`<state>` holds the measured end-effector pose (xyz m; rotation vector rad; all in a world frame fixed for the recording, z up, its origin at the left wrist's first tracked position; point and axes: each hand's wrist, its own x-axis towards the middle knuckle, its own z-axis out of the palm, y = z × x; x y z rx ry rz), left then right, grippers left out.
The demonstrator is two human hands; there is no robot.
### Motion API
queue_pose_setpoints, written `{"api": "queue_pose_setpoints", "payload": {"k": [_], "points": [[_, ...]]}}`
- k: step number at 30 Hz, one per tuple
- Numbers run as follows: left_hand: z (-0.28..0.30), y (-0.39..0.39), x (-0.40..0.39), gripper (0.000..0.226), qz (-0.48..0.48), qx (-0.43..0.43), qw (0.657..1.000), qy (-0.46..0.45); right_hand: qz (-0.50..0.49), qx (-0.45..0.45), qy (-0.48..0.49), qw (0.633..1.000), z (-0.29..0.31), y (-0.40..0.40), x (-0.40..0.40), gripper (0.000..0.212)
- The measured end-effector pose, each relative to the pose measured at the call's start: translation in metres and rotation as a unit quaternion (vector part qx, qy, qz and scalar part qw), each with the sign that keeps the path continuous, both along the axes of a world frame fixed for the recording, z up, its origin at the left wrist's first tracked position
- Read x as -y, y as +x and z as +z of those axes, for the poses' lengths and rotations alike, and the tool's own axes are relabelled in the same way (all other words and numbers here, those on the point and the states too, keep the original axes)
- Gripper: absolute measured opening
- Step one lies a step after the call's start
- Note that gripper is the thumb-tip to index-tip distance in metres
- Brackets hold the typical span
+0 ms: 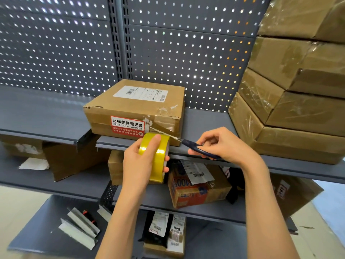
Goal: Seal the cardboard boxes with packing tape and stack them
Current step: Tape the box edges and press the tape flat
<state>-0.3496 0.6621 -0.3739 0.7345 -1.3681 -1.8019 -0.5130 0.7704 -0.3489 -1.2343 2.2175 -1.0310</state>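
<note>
On the shelf (46,116), bare surface runs wide to the left of the box (134,109), and a narrower gap lies between it and the stack (283,109) on the right. The pegboard (186,53) closes the far side. Both hands (138,161) (224,144) crowd the box's near face.

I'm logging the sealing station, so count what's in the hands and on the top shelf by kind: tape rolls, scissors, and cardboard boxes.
Tape rolls: 1, the yellow tape roll gripped in the left hand.
Scissors: 1, the scissors held in the right hand.
Cardboard boxes: 6, the labelled box plus 5 in the wrapped stack.
Total: 8
</note>
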Motion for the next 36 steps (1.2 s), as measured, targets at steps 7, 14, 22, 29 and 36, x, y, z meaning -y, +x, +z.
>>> {"api": "queue_pose_setpoints", "payload": {"k": [7, 14, 22, 29, 36], "points": [[-0.004, 0.013, 0.0, 0.017, 0.008, 0.011, 1.0, 0.007, -0.006, 0.007, -0.064, 0.998, -0.014, 0.012, 0.007, 0.032], [0.001, 0.021, -0.008, 0.014, -0.019, -0.033, 0.999, -0.023, -0.025, 0.016, -0.219, 0.975, 0.004, 0.026, 0.009, 0.028], [0.004, 0.01, -0.019, 0.025, -0.074, -0.058, 0.994, -0.053, -0.237, -0.155, -0.129, 0.95, -0.017, -0.007, 0.003, 0.023], [0.005, 0.0, -0.025, 0.021, -0.124, -0.064, 0.988, -0.057, -0.313, -0.219, 0.062, 0.922, -0.042, -0.017, 0.016, 0.027], [0.006, -0.004, -0.024, 0.023, -0.143, -0.051, 0.986, -0.072, -0.227, -0.223, 0.138, 0.938, -0.046, -0.019, 0.02, 0.024]]}}
